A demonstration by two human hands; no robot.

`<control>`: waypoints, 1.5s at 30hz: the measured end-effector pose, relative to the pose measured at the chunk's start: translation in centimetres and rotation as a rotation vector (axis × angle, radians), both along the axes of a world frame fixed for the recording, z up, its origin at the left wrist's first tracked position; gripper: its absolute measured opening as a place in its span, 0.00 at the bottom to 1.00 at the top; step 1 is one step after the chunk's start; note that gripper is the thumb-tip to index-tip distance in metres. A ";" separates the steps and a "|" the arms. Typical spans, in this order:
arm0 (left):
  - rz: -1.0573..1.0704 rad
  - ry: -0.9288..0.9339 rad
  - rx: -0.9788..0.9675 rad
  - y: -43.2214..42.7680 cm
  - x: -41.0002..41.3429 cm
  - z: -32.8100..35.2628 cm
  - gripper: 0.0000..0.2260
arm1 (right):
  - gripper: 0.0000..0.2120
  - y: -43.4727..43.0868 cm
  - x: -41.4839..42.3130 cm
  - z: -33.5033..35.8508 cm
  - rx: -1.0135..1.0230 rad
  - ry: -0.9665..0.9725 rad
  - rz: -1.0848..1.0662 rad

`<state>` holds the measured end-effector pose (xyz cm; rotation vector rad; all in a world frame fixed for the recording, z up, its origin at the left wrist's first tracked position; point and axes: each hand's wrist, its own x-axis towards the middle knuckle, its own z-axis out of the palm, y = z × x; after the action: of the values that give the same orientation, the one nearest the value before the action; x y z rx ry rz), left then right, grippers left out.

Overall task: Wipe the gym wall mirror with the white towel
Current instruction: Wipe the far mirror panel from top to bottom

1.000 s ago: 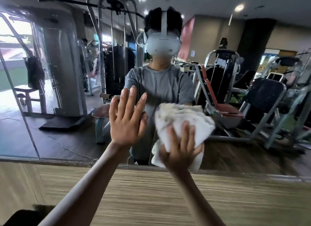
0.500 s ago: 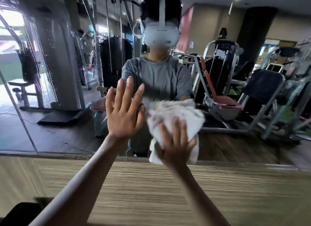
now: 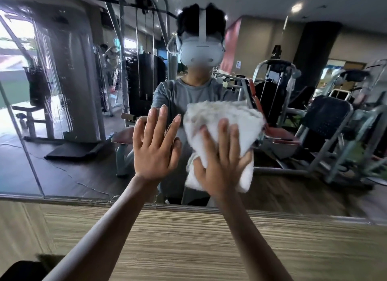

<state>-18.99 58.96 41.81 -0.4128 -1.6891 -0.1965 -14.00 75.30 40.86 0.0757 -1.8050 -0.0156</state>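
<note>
reflected gym machines (image 3: 326, 123) fill the large glass wall mirror (image 3: 62, 113), where the right hand (image 3: 219, 161), its grip wide and straight-fingered, presses the soft, probably light white terry towel (image 3: 226, 117) at its middle, left hand (image 3: 155, 146) spread open just beside it.

- Mirror (image 3: 314, 186) glass right of the white towel (image 3: 225, 117): open, nothing against it.
- Left hand (image 3: 155, 153) flat on the glass just beside the towel; blocks a leftward sweep.
- Beyond that hand: open glass up to a slanted panel seam (image 3: 24, 142).
- Below: glass ends at the wood-grain wall panel (image 3: 188, 239); possibly a raised edge, unclear.
</note>
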 end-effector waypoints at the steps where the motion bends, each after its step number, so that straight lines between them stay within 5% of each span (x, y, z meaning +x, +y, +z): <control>1: -0.006 -0.007 -0.012 -0.1 0.0 0.0 0.25 | 0.34 1.0 0.3 -1.3 0.133 -0.021 0.000; 4: -0.020 -0.021 -0.009 -0.1 0.3 0.0 0.24 | 0.29 5.4 1.4 -3.6 0.351 -0.053 0.012; 11: -0.025 -0.016 0.016 0.0 0.4 0.0 0.23 | 0.32 2.7 0.5 5.3 -0.308 0.079 -0.021; 19: -0.081 -0.009 0.036 -0.2 0.3 -0.3 0.29 | 0.33 4.0 1.4 0.6 0.385 -0.109 0.001; 26: -0.125 0.002 0.148 -0.7 0.8 6.8 0.32 | 0.32 4.7 1.0 16.0 -0.135 0.008 -0.012; 31: -0.045 -0.029 0.135 -0.5 -0.2 15.6 0.30 | 0.34 0.8 -0.3 18.4 0.252 -0.026 0.015; 35: 0.039 -0.035 0.086 -0.8 -0.9 16.6 0.29 | 0.33 5.6 0.4 17.6 0.543 -0.045 0.022; 42: 0.051 -0.017 0.111 -0.4 -0.7 16.4 0.29 | 0.30 4.4 0.1 29.9 0.081 0.059 -0.028; 45: 0.045 0.042 0.104 -0.8 -0.8 16.3 0.28 | 0.32 0.6 -0.8 29.4 0.231 0.040 -0.031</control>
<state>-19.76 58.15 58.14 -0.2992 -1.6376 -0.2394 -14.78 75.89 70.29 0.2109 -1.7583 -0.2463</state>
